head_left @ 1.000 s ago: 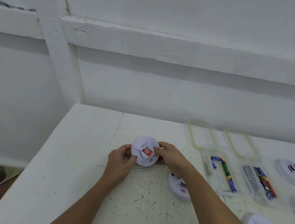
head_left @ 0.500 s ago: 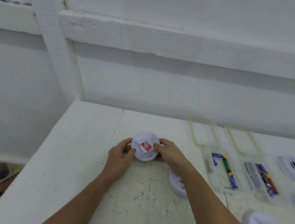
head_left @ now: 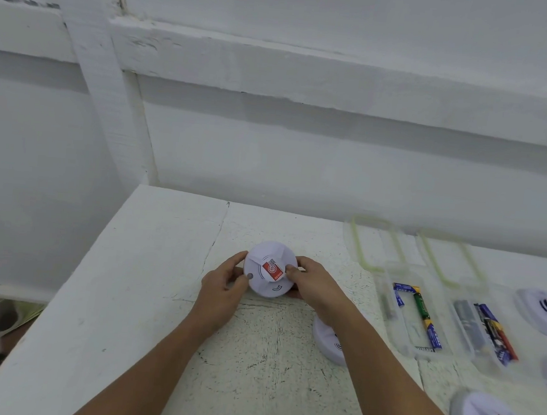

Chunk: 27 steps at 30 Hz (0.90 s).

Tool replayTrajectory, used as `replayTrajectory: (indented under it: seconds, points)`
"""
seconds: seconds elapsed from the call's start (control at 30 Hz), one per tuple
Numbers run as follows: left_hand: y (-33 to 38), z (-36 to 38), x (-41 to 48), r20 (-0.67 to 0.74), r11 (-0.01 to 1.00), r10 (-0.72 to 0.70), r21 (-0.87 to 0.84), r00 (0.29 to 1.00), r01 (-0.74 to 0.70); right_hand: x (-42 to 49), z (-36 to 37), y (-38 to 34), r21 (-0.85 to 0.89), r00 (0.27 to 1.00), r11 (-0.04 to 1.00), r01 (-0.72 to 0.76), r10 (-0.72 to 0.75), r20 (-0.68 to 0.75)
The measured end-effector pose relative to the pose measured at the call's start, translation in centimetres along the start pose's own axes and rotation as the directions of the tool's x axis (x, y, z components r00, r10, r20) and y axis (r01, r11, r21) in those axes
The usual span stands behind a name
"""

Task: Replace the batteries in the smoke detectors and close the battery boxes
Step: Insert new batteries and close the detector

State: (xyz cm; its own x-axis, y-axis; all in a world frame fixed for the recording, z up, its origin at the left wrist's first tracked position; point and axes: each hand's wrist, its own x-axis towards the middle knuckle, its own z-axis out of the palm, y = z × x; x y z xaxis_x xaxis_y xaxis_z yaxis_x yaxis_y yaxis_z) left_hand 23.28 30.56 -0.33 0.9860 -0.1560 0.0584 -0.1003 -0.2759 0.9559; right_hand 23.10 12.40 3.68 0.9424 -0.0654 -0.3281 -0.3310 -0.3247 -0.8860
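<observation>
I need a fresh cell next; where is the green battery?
Head view: the green battery lies in the clear box nearest the right hand, on that hand's right, beside blue batteries.

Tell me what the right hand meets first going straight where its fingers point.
The smoke detector that the right hand grips; its fingers point leftward into it. Beyond lies the left hand.

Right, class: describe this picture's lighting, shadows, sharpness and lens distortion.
Head view: light is soft and even, with only a faint shadow under the round white smoke detector with a red label; head view: the white wall ledge looks bowed, wide-angle distortion; head view: the clear plastic battery boxes and the white detector at the right edge look soft.
</observation>
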Motion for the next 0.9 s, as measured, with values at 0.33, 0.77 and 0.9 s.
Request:
replayTrajectory:
  seconds: [0.33, 0.77, 0.9]
  points:
    - [0.31, -0.14, -0.53, -0.032, 0.999, 0.036, -0.021, 0.999, -0.036, -0.03, 0.23, -0.01, -0.032, 1.0, 0.999, -0.013, 0.013, -0.009]
    - [-0.24, -0.01, -0.38, -0.049, 1.0, 0.029, 0.001, 0.998, -0.029, -0.41, 0.64, -0.09, -0.133, 1.0, 0.991, 0.002, -0.006, -0.029]
    - [-0.45, 0.07, -0.27, -0.047, 0.999, 0.031, 0.018, 0.998, -0.03, -0.49, 0.6, -0.11, -0.151, 0.999, 0.988, 0.002, -0.008, -0.034]
